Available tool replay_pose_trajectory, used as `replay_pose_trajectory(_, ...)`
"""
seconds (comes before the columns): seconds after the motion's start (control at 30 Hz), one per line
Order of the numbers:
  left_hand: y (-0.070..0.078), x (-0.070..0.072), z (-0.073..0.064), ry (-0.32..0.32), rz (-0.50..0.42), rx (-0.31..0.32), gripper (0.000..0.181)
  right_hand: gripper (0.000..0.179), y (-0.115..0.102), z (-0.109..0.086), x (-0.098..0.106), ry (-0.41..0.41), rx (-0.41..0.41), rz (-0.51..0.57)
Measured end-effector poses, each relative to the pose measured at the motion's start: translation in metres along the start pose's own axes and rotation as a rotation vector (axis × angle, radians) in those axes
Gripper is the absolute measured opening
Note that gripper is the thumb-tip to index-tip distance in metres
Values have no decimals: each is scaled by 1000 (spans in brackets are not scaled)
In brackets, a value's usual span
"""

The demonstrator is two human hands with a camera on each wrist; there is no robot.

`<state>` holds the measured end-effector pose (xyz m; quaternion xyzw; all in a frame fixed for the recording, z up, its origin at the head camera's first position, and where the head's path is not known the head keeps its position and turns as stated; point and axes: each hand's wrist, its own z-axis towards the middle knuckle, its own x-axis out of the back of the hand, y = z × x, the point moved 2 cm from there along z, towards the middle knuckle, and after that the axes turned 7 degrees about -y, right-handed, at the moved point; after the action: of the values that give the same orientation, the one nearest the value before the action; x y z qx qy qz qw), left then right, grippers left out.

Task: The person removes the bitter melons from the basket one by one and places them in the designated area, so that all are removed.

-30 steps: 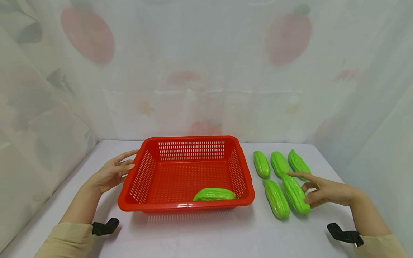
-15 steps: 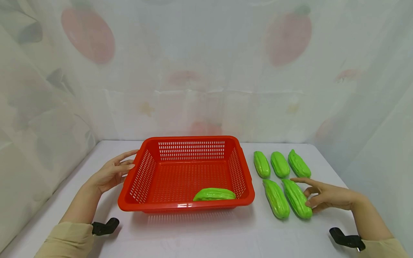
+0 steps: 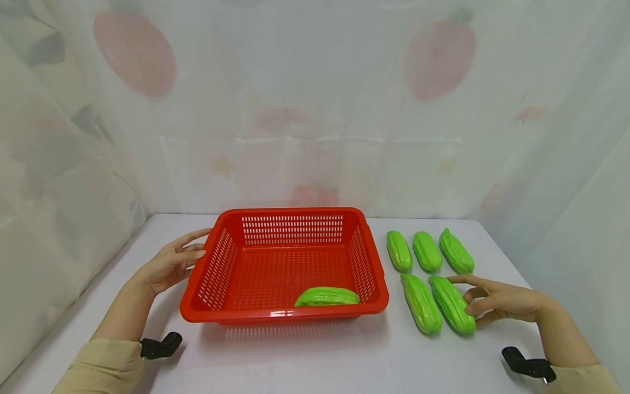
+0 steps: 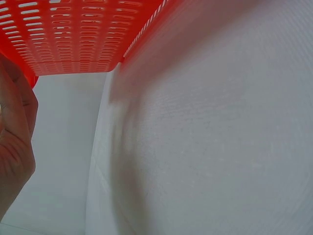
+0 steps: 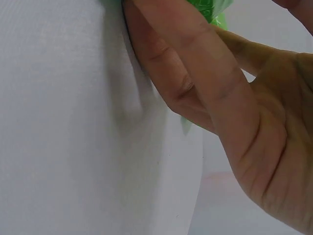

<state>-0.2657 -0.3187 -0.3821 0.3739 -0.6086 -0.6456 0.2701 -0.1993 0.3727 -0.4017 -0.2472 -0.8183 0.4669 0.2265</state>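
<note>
A bright green bitter melon (image 3: 451, 306), ribbed and tapered, lies at the front right of the group on the white table. My right hand (image 3: 499, 300) touches it from its right side, with the index finger stretched toward its far end and the thumb near its front end. In the right wrist view, part of the green melon (image 5: 204, 7) shows beyond the fingers (image 5: 215, 73). My left hand (image 3: 164, 267) rests against the outer left side of a red plastic basket (image 3: 236, 316), fingers loosely extended. One bitter melon (image 3: 327, 296) lies inside, by the front wall.
Left of the touched melon lies another bitter melon (image 3: 422, 303). Behind these two is a row of three: a left melon (image 3: 399, 251), a middle melon (image 3: 427, 251) and a right melon (image 3: 456, 251). Pale patterned curtains (image 3: 374, 164) stand behind and beside the table.
My right hand has drawn the bitter melon toward the front, away from the back row; then its far end shifted slightly left. The left hand and the basket stay put.
</note>
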Motion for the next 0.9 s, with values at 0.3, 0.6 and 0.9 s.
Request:
replay_pose_trajectory(0.3, 1, 0, 0, -4, -2, 2, 47, 76, 0, 1, -2, 11, -33, -8)
replay_pose_trajectory(0.6, 1, 0, -1, 7, -5, 6, 46, 75, -2, 2, -4, 19, -33, -14)
replay_pose_trajectory(0.9, 0, -1, -1, 14, -8, 7, 47, 72, -4, 1, -5, 25, -52, -15)
